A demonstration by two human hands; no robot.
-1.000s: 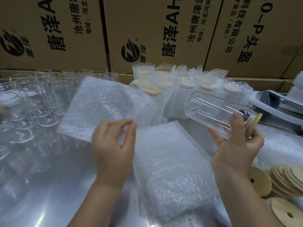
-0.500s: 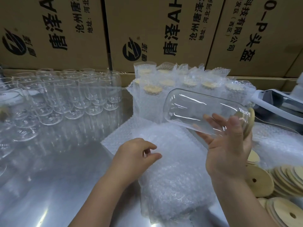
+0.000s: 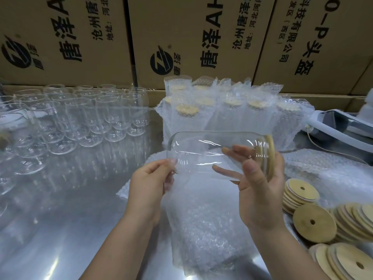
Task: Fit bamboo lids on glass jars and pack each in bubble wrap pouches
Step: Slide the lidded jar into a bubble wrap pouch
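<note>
So here I had the right hand (image 3: 260, 190) wrapped around a clear glass jar (image 3: 201, 152), held sideways in the air just above the shiny metal surface (image 3: 60, 229), with its round bamboo lid (image 3: 270, 150) on the end by the palm. The left hand (image 3: 149, 184) was pinching the edge of a clear bubble wrap pouch (image 3: 201, 219) right by the jar's base. Rows of empty clear glass jars (image 3: 90, 118) stood off to the left, wrapped lidded jars (image 3: 222, 110) sat at the back by the brown cardboard boxes (image 3: 181, 37), and loose bamboo lids (image 3: 314, 223) were piled on the right.
</note>
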